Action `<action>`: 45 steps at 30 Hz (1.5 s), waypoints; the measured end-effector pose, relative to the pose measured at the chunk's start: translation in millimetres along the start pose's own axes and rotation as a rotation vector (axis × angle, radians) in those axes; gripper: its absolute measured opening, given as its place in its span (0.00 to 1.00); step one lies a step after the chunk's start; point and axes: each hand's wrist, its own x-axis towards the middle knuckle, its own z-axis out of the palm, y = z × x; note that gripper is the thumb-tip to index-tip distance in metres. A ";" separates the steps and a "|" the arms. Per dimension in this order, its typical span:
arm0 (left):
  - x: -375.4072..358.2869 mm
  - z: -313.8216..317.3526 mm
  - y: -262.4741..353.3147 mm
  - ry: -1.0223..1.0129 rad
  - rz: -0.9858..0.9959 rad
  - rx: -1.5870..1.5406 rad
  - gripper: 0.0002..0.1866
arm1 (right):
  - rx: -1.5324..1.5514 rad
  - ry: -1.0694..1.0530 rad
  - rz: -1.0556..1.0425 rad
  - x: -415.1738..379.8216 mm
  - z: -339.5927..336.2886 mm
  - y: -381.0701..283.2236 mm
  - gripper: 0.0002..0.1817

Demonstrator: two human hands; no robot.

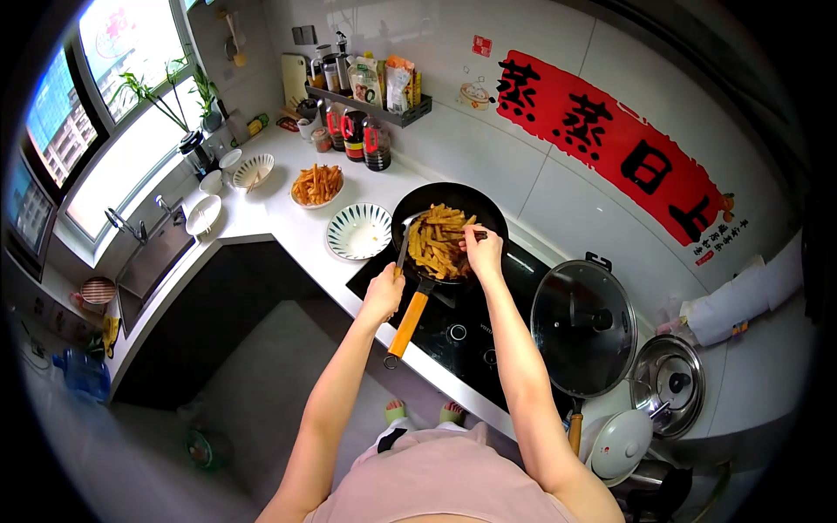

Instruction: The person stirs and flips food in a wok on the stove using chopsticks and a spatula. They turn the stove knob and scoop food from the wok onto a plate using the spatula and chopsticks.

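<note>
Golden-brown strips that look like fries (438,240) lie in a black frying pan (475,196) on the cooktop. My left hand (383,293) is closed around the handle of a spatula (403,247), whose metal end reaches into the left side of the pan. Over the pan's right edge, my right hand (482,253) is closed, fingers pinched together close to the strips. A small dark bit shows at its fingertips, too small to name. The pan's wooden handle (409,323) points toward me, with neither hand on it.
A striped bowl (359,232) stands left of the pan; behind it is a bowl of orange-brown strips (317,186). To the right are a glass lid (582,327), a steel lid (670,383) and a white lidded pot (622,443). A shelf (405,115) holds bottles and packets.
</note>
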 end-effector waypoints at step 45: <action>-28.6 30.5 -42.1 -0.051 0.079 -0.107 0.22 | 0.008 0.160 0.036 -48.0 -93.0 -39.7 0.11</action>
